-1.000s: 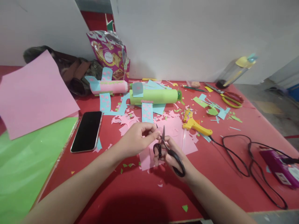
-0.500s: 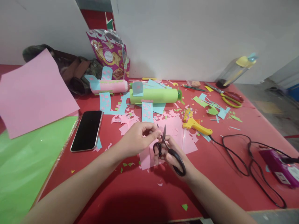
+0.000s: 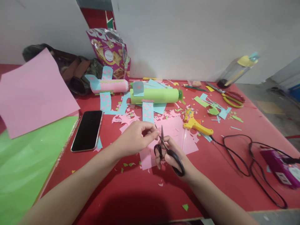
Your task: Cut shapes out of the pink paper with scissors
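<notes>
My right hand grips black-handled scissors, their blades parted and pointing away from me. Between thumb and forefinger, my left hand pinches a small piece of pink paper right at the blades; most of the piece is hidden by the fingers. Beneath both hands lie pink paper sheets. Just beyond stands out a lime-green paper-covered tube with light-blue paper fins, lying on its side. To its left rests a similar pink tube with blue fins.
A yellow glue gun lies to the right, its black cord running to a purple power strip. At left are a phone, pink sheet and green sheet. A snack bag, larger scissors and a bottle stand farther back.
Both hands have shifted slightly left with the scissors and the pink paper. The scissor blades look a little differently angled; the surrounding things are the same.
</notes>
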A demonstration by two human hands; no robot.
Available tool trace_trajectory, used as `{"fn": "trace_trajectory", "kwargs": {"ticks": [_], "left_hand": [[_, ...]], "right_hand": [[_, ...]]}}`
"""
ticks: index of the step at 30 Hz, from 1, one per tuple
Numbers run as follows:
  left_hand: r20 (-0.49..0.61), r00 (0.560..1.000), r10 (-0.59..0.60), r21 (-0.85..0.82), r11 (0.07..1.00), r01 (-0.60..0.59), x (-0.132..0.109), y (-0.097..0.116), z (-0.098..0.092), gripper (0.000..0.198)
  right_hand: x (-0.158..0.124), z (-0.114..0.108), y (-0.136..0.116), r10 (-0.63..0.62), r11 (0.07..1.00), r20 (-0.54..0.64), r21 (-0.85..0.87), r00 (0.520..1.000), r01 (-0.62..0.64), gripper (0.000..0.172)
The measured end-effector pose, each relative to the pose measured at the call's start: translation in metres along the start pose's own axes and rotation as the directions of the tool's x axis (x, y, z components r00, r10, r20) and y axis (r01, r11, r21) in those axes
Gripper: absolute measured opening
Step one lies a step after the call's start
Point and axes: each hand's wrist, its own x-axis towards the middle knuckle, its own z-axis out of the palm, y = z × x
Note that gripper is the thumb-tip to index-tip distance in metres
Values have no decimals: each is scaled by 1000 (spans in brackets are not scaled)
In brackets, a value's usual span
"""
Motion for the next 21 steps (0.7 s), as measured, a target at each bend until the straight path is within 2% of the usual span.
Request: {"fn": "trace_trajectory", "kwargs": {"ticks": [21], "left_hand": [[40, 996, -80, -92, 992, 84, 1, 0, 0, 23]], "right_hand": [[0, 0, -1, -28, 999, 1, -19, 1000, 28, 35]]}}
